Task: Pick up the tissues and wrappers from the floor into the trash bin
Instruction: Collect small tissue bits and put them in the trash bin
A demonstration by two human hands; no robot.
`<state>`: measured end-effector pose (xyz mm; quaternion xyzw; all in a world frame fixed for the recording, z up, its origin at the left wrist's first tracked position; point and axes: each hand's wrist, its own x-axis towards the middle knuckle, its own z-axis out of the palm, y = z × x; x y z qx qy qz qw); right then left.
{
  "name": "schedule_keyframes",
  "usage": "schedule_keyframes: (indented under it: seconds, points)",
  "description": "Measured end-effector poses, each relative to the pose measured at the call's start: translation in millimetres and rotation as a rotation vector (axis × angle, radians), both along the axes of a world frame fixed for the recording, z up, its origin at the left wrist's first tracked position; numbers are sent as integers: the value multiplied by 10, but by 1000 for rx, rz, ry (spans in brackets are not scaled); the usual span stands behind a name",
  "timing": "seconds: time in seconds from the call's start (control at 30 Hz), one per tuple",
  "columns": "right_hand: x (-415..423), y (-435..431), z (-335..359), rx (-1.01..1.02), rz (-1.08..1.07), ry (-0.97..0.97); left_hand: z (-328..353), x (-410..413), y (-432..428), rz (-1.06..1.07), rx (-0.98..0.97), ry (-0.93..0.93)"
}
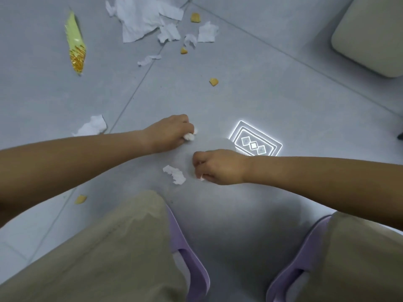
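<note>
My left hand (169, 132) is closed around a crumpled white tissue (190, 136) low over the grey floor. My right hand (218, 165) pinches a small white tissue scrap (201, 177) against the floor. A loose crumpled tissue (175, 174) lies just left of my right hand. Another tissue (92, 125) lies behind my left forearm. A heap of torn tissues (141, 18) is spread at the top, with a thin strip (148, 59) below it. A yellow snack wrapper (76, 45) lies at the upper left. No trash bin shows.
Several orange snack crumbs (213, 81) dot the floor. A beige rounded cushion or seat (368, 33) fills the upper right corner. A ceiling light's reflection (254, 140) glares on the tile. My knees and purple slippers (189, 256) take up the bottom.
</note>
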<state>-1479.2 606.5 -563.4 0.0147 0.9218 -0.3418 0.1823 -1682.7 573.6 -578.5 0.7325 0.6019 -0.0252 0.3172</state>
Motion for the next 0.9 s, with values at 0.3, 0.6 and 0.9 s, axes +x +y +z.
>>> schedule_keyframes:
  seconds: [0.3,0.6,0.9]
  points:
    - [-638,-343,-137,227,330,-95,68,-431,-277,216,25,8]
    - [-173,323,-80,130,-87,-67,174,-156,11,191,42,-48]
    - [621,1406,944,-70,-981,216,963,679,1173,236,309,-177]
